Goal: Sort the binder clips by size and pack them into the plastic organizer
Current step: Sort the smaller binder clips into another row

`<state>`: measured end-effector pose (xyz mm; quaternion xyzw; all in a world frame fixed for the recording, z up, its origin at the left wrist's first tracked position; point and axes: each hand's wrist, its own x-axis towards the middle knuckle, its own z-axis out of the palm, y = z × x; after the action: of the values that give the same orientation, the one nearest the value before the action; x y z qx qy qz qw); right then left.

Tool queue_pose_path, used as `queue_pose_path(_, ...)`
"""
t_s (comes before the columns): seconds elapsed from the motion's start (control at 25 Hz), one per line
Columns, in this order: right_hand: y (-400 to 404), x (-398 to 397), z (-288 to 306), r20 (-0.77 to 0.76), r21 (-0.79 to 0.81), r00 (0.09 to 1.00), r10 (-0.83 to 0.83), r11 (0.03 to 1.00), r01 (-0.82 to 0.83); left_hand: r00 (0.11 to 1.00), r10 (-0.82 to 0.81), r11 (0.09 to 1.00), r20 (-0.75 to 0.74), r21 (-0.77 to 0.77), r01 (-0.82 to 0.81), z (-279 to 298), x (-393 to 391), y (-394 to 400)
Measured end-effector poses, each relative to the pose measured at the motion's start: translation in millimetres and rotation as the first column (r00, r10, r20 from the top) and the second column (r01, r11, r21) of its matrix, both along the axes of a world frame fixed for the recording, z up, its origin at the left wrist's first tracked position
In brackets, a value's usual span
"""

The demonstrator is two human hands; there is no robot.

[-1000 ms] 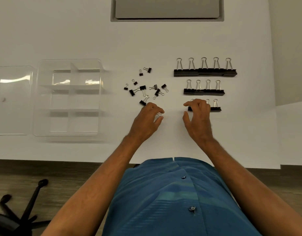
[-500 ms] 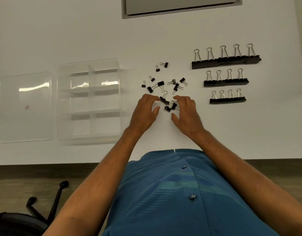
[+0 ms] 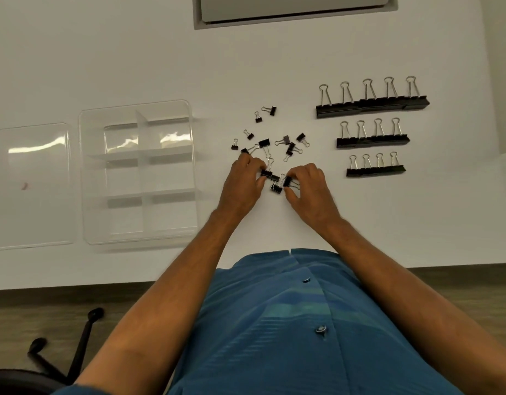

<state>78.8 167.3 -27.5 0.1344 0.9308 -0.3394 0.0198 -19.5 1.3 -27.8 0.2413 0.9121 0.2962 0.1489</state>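
Several small black binder clips (image 3: 265,143) lie scattered on the white table. My left hand (image 3: 244,183) pinches one small clip (image 3: 266,173) at the pile's near edge. My right hand (image 3: 310,186) pinches another small clip (image 3: 287,181) right beside it, and a third clip (image 3: 276,189) lies between the fingers. To the right stand three tidy rows of clips: large (image 3: 371,104), medium (image 3: 373,140) and smaller (image 3: 376,170). The clear plastic organizer (image 3: 137,172) with several empty compartments sits to the left.
The organizer's clear lid (image 3: 29,186) lies flat at the far left. A grey recessed panel (image 3: 294,8) is set in the table at the back. The table's front edge runs below my arms, with a chair base (image 3: 63,357) on the floor at lower left.
My right hand left the smallest sorted row and came left to the loose pile. Both hands now close on small clips together. The camera view shifted, so everything sits further right.
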Motion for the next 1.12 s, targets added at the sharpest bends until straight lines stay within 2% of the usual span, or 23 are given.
queue_pose_path(0.2, 4.0, -1.2, 4.1, 0.032, 0.0, 0.999, 0.028, 1.0, -0.028, 0.998, 0.031, 1.0, 0.057, 0.002, -0.032, 1.3, 8.1, -9.7)
queue_pose_path(0.44, -6.5, 6.6, 5.1, 0.035, 0.1, 0.999, 0.003, 0.995, -0.007, 0.994, 0.061, 0.997, 0.086, -0.044, -0.057, 5.7, 25.1, -21.1)
queue_pose_path(0.64, 1.1, 8.2, 6.8, 0.058, 0.006, 0.998, 0.033, 0.999, -0.033, 0.991, 0.085, 0.995, 0.106, -0.06, -0.079, 9.3, 31.0, -20.7)
queue_pose_path(0.76, 0.4, 8.1, 7.2, 0.051, -0.016, 0.996, 0.069, 0.998, -0.069, 0.994, 0.045, 0.999, 0.1, -0.031, -0.042, 11.0, 34.4, -20.1)
queue_pose_path(0.88, -5.7, 5.4, 4.4, 0.047, 0.058, 0.993, 0.106, 0.992, -0.109, 0.997, 0.004, 1.0, 0.083, -0.029, -0.001, 8.2, 38.9, -18.8)
queue_pose_path(1.12, -12.5, -10.1, 1.0, 0.048, 0.137, 0.991, 0.126, 0.982, -0.132, 0.996, 0.054, 0.999, 0.064, 0.001, -0.054, 2.1, 36.6, -15.3)
